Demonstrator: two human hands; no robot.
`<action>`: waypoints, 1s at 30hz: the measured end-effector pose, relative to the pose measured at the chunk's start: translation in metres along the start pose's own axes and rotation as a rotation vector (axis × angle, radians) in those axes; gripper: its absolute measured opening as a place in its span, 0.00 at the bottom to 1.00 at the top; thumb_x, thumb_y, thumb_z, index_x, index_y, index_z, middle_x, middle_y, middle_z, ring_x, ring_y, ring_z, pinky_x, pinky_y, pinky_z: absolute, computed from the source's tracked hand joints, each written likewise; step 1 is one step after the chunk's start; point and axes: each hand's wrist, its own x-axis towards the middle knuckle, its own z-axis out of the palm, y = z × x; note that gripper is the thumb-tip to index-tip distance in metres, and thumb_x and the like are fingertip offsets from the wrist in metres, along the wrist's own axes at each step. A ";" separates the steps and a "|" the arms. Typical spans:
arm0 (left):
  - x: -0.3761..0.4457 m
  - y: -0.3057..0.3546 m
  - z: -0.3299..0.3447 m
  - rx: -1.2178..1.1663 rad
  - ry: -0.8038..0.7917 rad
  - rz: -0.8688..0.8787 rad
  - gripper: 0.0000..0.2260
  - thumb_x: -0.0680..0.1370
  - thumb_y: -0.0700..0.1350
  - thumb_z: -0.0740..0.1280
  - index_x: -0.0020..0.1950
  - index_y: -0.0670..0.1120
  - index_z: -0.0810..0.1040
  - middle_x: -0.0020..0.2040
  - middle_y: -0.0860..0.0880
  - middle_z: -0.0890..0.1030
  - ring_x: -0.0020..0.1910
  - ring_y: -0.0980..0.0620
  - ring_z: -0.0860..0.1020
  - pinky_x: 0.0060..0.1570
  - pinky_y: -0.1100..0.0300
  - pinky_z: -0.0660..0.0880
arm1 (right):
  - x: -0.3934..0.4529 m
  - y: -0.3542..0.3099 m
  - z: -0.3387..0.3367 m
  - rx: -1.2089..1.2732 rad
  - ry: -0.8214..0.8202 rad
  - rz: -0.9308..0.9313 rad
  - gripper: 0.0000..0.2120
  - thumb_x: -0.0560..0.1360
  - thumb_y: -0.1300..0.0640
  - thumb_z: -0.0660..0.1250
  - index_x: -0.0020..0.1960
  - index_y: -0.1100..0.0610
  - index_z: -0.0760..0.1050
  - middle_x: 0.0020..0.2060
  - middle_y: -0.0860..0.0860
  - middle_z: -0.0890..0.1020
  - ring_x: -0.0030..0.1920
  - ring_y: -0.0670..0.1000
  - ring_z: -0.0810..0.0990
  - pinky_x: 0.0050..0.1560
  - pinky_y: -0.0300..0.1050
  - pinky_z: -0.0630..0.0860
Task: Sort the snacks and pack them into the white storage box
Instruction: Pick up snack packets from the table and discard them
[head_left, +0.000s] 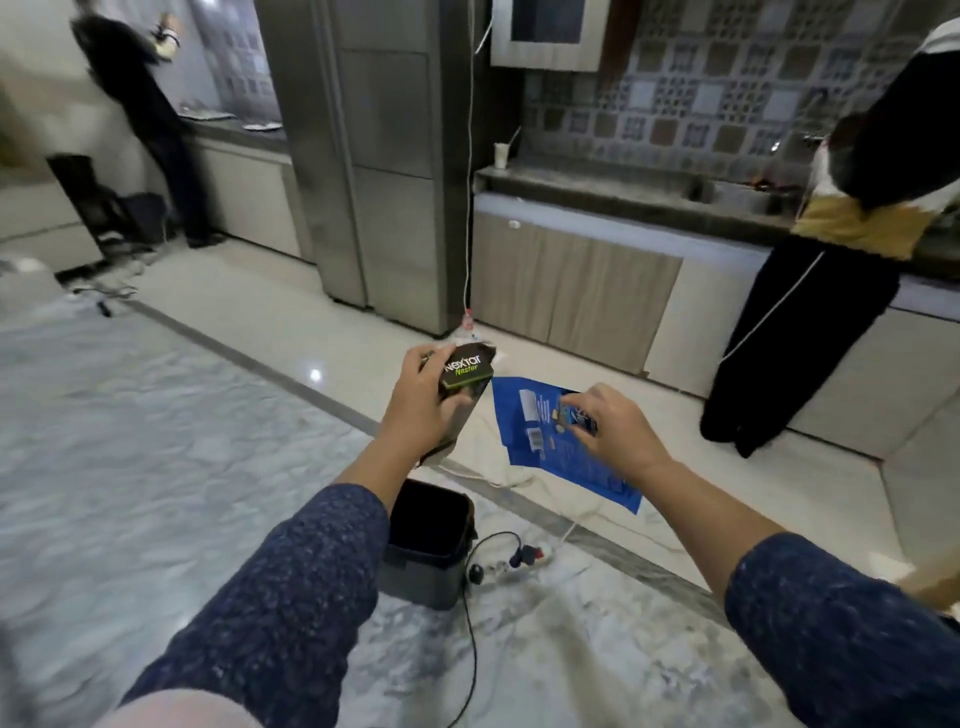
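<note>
Both hands raised in front of the body, above the floor (182, 441), each holding one snack.

Left hand (423, 400): fingers curled round a dark Nextar box (465, 376). Thumb lies along the box's near lower side, fingertips wrap its upper left edge. Printed end face sits to the right of the palm, turned toward the camera and tilted. The rest of the box runs down behind the hand; a dark edge of it shows below the wrist.

Right hand (613, 428): thumb and fingers pinch a blue snack packet (524, 421) at its right-hand upper part. Most of the packet extends left of and below the hand, flat face toward the camera, its lower corner hanging under the wrist.

The two snacks are near each other, box upper left of packet; contact cannot be judged.

Below, on the floor: a dark open bin (428, 540) and, just beside it on its right, a power strip (511, 561) with black cable
</note>
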 end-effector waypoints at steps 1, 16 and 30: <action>0.012 -0.017 -0.005 0.001 0.001 -0.030 0.30 0.73 0.41 0.72 0.73 0.45 0.65 0.67 0.44 0.65 0.63 0.49 0.70 0.60 0.70 0.60 | 0.020 -0.008 0.014 0.010 -0.020 -0.009 0.15 0.74 0.63 0.67 0.60 0.59 0.78 0.47 0.59 0.77 0.48 0.58 0.77 0.47 0.41 0.67; 0.090 -0.236 0.027 -0.046 -0.085 -0.390 0.31 0.72 0.40 0.72 0.73 0.45 0.64 0.66 0.45 0.66 0.64 0.50 0.69 0.55 0.78 0.56 | 0.197 -0.052 0.237 0.140 -0.419 0.042 0.20 0.76 0.66 0.63 0.67 0.59 0.72 0.56 0.60 0.75 0.58 0.58 0.74 0.55 0.40 0.66; 0.088 -0.398 0.204 0.114 -0.378 -0.576 0.36 0.75 0.52 0.68 0.77 0.48 0.52 0.77 0.49 0.53 0.76 0.49 0.54 0.72 0.53 0.61 | 0.209 0.046 0.457 0.063 -0.926 0.011 0.34 0.75 0.51 0.66 0.76 0.49 0.54 0.71 0.56 0.61 0.69 0.57 0.66 0.64 0.46 0.67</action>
